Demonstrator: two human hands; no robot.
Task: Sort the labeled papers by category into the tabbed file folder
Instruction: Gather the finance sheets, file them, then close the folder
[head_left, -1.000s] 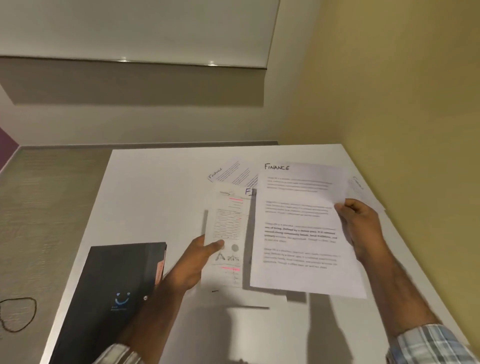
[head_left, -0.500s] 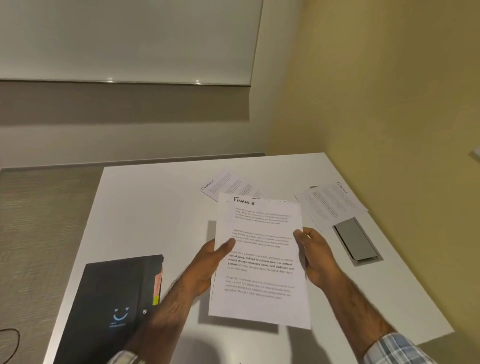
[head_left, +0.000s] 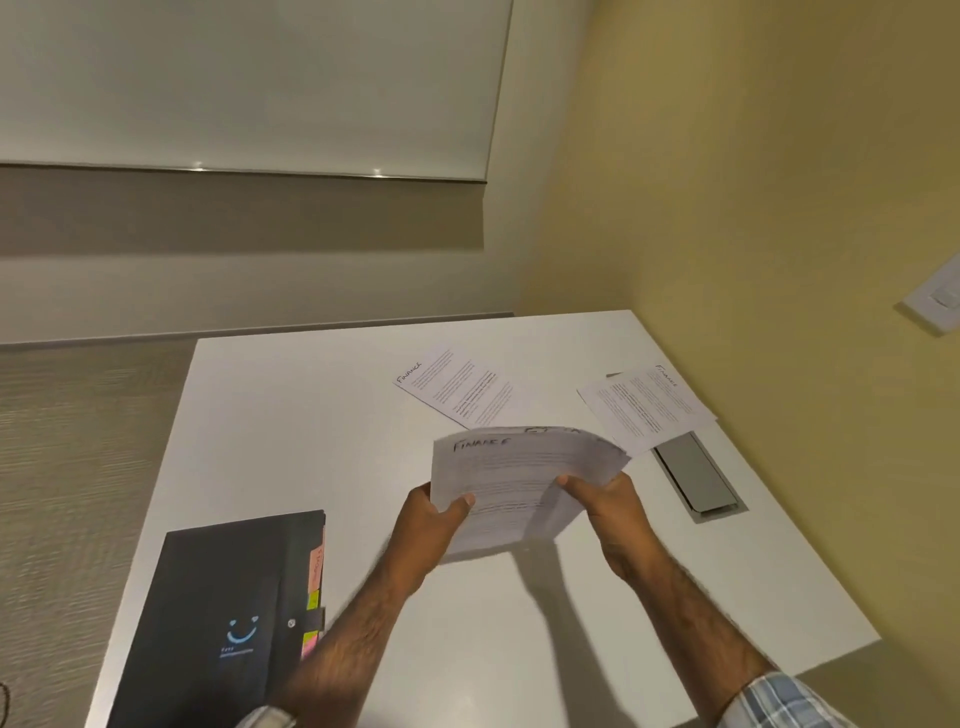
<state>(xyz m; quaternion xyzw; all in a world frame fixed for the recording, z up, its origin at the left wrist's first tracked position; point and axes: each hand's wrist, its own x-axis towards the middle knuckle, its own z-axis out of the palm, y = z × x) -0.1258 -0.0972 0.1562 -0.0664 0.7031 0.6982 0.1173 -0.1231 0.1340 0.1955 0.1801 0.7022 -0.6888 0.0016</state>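
Both hands hold a small stack of white papers (head_left: 519, 478) above the white table (head_left: 291, 426); the top sheet is headed "FINANCE" and the stack is blurred and tilted. My left hand (head_left: 431, 525) grips its left edge, my right hand (head_left: 608, 504) its lower right edge. A single "Finance" sheet (head_left: 457, 387) lies flat beyond the stack. Another labeled sheet (head_left: 644, 405) rests at the table's right edge. The black tabbed file folder (head_left: 223, 618) lies shut at the front left, with coloured tabs (head_left: 314, 597) sticking out of its right side.
A grey metal cable hatch (head_left: 696, 475) is set into the table near the right edge, partly under the right sheet. A yellow wall (head_left: 779, 208) runs close along the right side, with a white switch plate (head_left: 935, 306). Carpet lies to the left.
The sheet in my right hand was brought left onto the paper in my left hand. Both hands now hold the gathered stack, lifted and tilted flatter. The view has shifted right.
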